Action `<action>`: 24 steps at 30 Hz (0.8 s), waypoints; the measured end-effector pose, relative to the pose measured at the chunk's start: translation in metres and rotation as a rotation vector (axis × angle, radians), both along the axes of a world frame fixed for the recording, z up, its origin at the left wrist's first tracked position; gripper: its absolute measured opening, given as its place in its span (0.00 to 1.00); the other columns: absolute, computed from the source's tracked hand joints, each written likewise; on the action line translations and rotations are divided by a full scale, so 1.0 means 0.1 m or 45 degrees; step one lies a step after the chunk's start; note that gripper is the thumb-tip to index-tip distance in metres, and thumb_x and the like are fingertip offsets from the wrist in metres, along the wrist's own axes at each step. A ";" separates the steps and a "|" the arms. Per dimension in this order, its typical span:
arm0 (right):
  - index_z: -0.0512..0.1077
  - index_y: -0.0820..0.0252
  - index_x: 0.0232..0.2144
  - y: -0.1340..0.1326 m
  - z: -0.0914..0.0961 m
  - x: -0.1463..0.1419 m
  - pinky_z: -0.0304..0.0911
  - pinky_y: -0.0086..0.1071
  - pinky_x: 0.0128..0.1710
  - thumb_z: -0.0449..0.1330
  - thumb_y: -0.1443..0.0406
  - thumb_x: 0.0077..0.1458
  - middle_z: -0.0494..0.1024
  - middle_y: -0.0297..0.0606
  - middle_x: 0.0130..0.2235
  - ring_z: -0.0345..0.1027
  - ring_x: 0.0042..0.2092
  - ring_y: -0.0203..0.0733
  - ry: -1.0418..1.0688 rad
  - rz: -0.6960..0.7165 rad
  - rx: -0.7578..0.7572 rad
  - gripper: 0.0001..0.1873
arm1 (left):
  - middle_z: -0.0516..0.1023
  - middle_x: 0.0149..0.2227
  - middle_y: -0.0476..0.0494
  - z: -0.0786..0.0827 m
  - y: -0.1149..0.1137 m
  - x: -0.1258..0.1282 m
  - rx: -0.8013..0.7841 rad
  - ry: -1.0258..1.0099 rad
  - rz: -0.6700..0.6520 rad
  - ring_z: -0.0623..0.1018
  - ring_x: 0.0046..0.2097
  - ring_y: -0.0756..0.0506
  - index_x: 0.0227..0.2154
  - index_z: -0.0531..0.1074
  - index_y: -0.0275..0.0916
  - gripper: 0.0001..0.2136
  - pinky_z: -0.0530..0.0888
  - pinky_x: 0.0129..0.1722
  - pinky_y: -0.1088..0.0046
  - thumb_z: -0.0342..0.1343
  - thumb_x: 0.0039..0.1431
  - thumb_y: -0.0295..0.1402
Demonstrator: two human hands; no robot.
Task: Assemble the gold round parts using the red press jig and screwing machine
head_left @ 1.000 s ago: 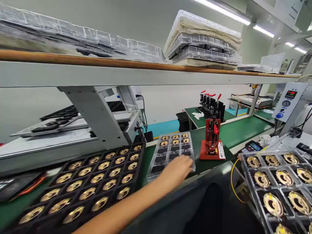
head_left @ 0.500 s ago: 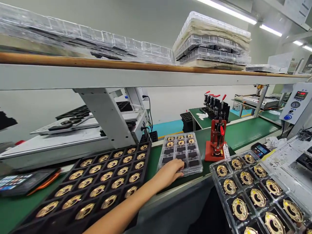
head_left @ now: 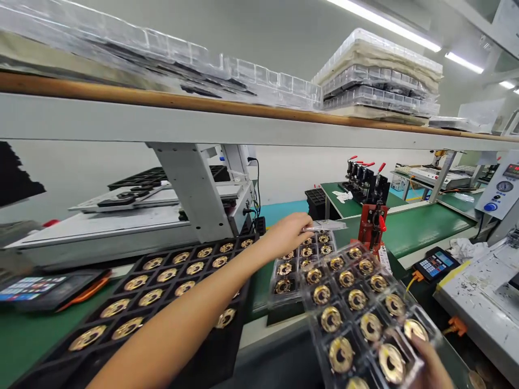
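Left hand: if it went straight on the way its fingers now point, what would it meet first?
The left hand points rightward and away, pinching a thin clear piece. Straight on, it would probably meet the red clamp stand first, though depth is unclear.

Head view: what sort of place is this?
Probably a factory assembly line: a black tray and a clear tray full of gold-coloured round parts, a green conveyor belt, a red clamp fixture and stacked clear trays on the shelf.
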State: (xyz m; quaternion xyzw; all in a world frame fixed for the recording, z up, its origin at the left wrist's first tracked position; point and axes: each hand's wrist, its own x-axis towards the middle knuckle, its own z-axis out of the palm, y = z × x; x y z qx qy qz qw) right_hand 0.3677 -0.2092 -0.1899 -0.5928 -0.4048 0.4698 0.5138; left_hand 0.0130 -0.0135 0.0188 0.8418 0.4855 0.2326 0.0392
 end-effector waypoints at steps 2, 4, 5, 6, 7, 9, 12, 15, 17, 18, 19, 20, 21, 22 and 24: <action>0.78 0.54 0.55 0.32 0.04 -0.43 0.75 0.62 0.50 0.68 0.44 0.57 0.86 0.47 0.49 0.78 0.56 0.69 0.453 0.056 0.023 0.31 | 0.73 0.35 0.44 0.03 -0.01 0.05 0.028 0.035 -0.007 0.73 0.40 0.38 0.32 0.68 0.42 0.06 0.66 0.40 0.66 0.59 0.65 0.32; 0.76 0.57 0.55 0.61 0.13 -0.88 0.74 0.60 0.53 0.73 0.47 0.52 0.86 0.46 0.51 0.79 0.56 0.66 1.016 0.161 0.026 0.33 | 0.73 0.36 0.44 0.02 -0.07 0.09 0.055 0.073 -0.007 0.73 0.40 0.38 0.32 0.67 0.42 0.06 0.66 0.39 0.66 0.58 0.66 0.31; 0.77 0.57 0.52 0.73 0.17 -1.09 0.74 0.58 0.54 0.76 0.50 0.49 0.87 0.46 0.50 0.80 0.55 0.63 1.173 0.207 0.013 0.32 | 0.73 0.36 0.44 0.00 -0.11 0.11 0.069 0.092 -0.005 0.73 0.40 0.38 0.33 0.67 0.42 0.07 0.66 0.38 0.65 0.57 0.67 0.30; 0.77 0.57 0.51 0.83 0.22 -1.26 0.75 0.54 0.54 0.78 0.52 0.47 0.87 0.44 0.49 0.81 0.54 0.60 1.273 0.217 0.019 0.32 | 0.74 0.37 0.43 -0.03 -0.15 0.11 0.082 0.110 0.000 0.73 0.41 0.37 0.33 0.67 0.42 0.07 0.67 0.39 0.65 0.57 0.68 0.29; 0.77 0.57 0.50 0.91 0.25 -1.41 0.76 0.50 0.54 0.80 0.53 0.45 0.87 0.44 0.50 0.81 0.54 0.56 1.313 0.223 0.020 0.32 | 0.74 0.37 0.43 -0.07 -0.20 0.12 0.090 0.125 0.002 0.73 0.41 0.37 0.33 0.66 0.42 0.07 0.67 0.39 0.64 0.57 0.68 0.29; 0.76 0.58 0.49 1.01 0.26 -1.60 0.77 0.43 0.51 0.80 0.49 0.46 0.87 0.45 0.49 0.83 0.50 0.51 1.230 0.223 0.022 0.34 | 0.75 0.38 0.42 -0.16 -0.30 0.12 0.110 0.159 -0.004 0.73 0.43 0.37 0.34 0.66 0.42 0.07 0.68 0.41 0.63 0.57 0.68 0.27; 0.74 0.64 0.41 1.04 0.12 -1.67 0.79 0.39 0.37 0.69 0.35 0.51 0.88 0.49 0.38 0.85 0.36 0.48 0.838 0.422 -0.097 0.38 | 0.75 0.39 0.43 -0.38 -0.48 0.13 0.171 0.230 -0.053 0.74 0.43 0.38 0.35 0.67 0.42 0.07 0.69 0.42 0.63 0.56 0.69 0.25; 0.70 0.63 0.34 1.02 -0.07 -1.62 0.75 0.34 0.26 0.62 0.28 0.49 0.85 0.47 0.29 0.80 0.26 0.44 0.636 0.617 -0.238 0.43 | 0.75 0.38 0.45 -0.64 -0.67 0.18 0.219 0.290 -0.110 0.74 0.42 0.39 0.35 0.68 0.42 0.07 0.70 0.41 0.65 0.54 0.70 0.24; 0.70 0.62 0.34 1.04 -0.15 -1.59 0.74 0.32 0.24 0.65 0.28 0.46 0.85 0.46 0.29 0.79 0.25 0.42 0.629 0.675 -0.272 0.43 | 0.76 0.38 0.45 -0.80 -0.77 0.21 0.196 0.307 -0.134 0.74 0.41 0.40 0.35 0.68 0.41 0.07 0.70 0.41 0.65 0.54 0.70 0.23; 0.70 0.63 0.35 1.06 -0.16 -1.57 0.74 0.31 0.24 0.66 0.29 0.44 0.85 0.45 0.29 0.80 0.25 0.42 0.621 0.708 -0.287 0.43 | 0.76 0.38 0.45 -0.86 -0.80 0.22 0.164 0.314 -0.151 0.75 0.41 0.40 0.35 0.68 0.41 0.07 0.70 0.41 0.65 0.54 0.70 0.23; 0.71 0.63 0.37 1.09 -0.16 -1.55 0.74 0.31 0.24 0.67 0.29 0.43 0.85 0.44 0.29 0.80 0.25 0.42 0.612 0.745 -0.300 0.43 | 0.76 0.39 0.45 -0.92 -0.83 0.23 0.123 0.323 -0.167 0.75 0.41 0.40 0.36 0.69 0.41 0.07 0.70 0.42 0.65 0.55 0.69 0.23; 0.71 0.63 0.39 1.12 -0.16 -1.53 0.74 0.31 0.24 0.68 0.30 0.42 0.85 0.44 0.30 0.80 0.25 0.42 0.603 0.784 -0.312 0.44 | 0.77 0.39 0.45 -0.96 -0.86 0.23 0.081 0.336 -0.179 0.75 0.41 0.40 0.36 0.69 0.41 0.07 0.71 0.42 0.65 0.55 0.69 0.23; 0.72 0.63 0.40 1.14 -0.15 -1.51 0.73 0.31 0.24 0.70 0.32 0.41 0.85 0.43 0.30 0.80 0.26 0.43 0.592 0.824 -0.323 0.44 | 0.77 0.39 0.45 -1.00 -0.88 0.23 0.041 0.352 -0.183 0.76 0.41 0.40 0.36 0.70 0.40 0.06 0.71 0.42 0.64 0.56 0.69 0.23; 0.72 0.63 0.41 1.15 -0.15 -1.47 0.73 0.30 0.23 0.73 0.34 0.39 0.85 0.42 0.30 0.80 0.25 0.43 0.578 0.866 -0.335 0.43 | 0.77 0.40 0.45 -1.04 -0.89 0.22 0.003 0.368 -0.183 0.76 0.42 0.39 0.36 0.70 0.40 0.05 0.71 0.42 0.64 0.57 0.69 0.24; 0.72 0.63 0.37 1.13 -0.18 -1.39 0.73 0.31 0.22 0.80 0.41 0.33 0.85 0.43 0.30 0.80 0.25 0.44 0.542 0.966 -0.373 0.41 | 0.78 0.40 0.44 -1.11 -0.92 0.21 -0.051 0.388 -0.169 0.77 0.42 0.38 0.37 0.71 0.40 0.04 0.72 0.43 0.62 0.60 0.68 0.28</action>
